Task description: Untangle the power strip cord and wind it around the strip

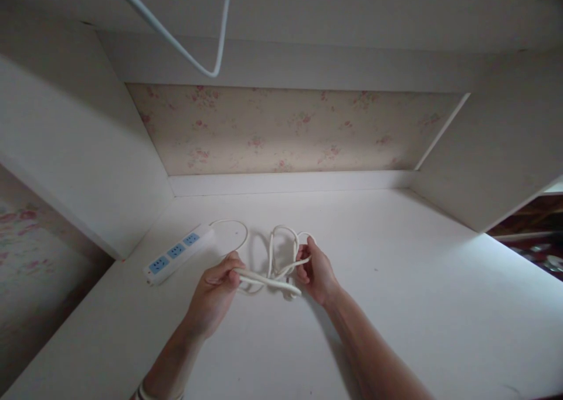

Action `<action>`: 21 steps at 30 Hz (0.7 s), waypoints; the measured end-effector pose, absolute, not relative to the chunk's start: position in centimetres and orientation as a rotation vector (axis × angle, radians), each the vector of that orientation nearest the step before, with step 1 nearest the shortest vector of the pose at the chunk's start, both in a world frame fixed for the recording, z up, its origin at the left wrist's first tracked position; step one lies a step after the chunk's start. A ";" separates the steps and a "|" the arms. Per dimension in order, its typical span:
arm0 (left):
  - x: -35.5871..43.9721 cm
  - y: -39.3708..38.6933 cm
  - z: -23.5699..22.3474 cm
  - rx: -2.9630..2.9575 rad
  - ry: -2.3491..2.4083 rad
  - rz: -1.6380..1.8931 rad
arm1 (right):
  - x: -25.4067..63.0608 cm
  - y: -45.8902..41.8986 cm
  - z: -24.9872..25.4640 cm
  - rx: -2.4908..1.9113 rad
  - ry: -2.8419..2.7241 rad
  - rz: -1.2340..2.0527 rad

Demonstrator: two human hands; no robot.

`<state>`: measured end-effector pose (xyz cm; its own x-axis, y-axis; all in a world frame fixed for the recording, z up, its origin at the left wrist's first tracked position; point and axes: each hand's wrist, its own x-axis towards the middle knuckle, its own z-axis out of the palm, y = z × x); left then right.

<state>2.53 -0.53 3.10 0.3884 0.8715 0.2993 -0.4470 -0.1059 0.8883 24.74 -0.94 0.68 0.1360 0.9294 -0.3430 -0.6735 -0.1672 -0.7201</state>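
Note:
A white power cord (pixel 270 281) hangs in loose loops between my two hands, above the white desk top. My left hand (pixel 217 291) is closed on a bunch of its strands, with thumb and finger pinched together. On the other side my right hand (pixel 317 273) has its fingers curled round the looped part of the cord. What looks like the cord's plug (pixel 289 291) shows below the loops, partly covered by strands. The white power strip (pixel 179 253) with blue sockets lies at the left, and a thin length of cord curves from its far end toward my left hand.
The white desk surface (pixel 396 306) is bounded by a left side panel (pixel 88 130) and a right side panel (pixel 492 148). Flowered wallpaper (pixel 281 130) shows at the back. A white cable or rod (pixel 176 39) hangs down from above, at the upper left.

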 end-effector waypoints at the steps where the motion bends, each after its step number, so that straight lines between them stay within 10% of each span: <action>1: 2.6 -0.5 3.2 1.225 0.487 1.179 | 24.8 -0.9 0.8 -0.938 -0.345 1.470; 21: 2.8 -0.9 3.9 0.938 0.730 1.203 | 25.9 -1.2 1.5 -0.608 -0.251 1.524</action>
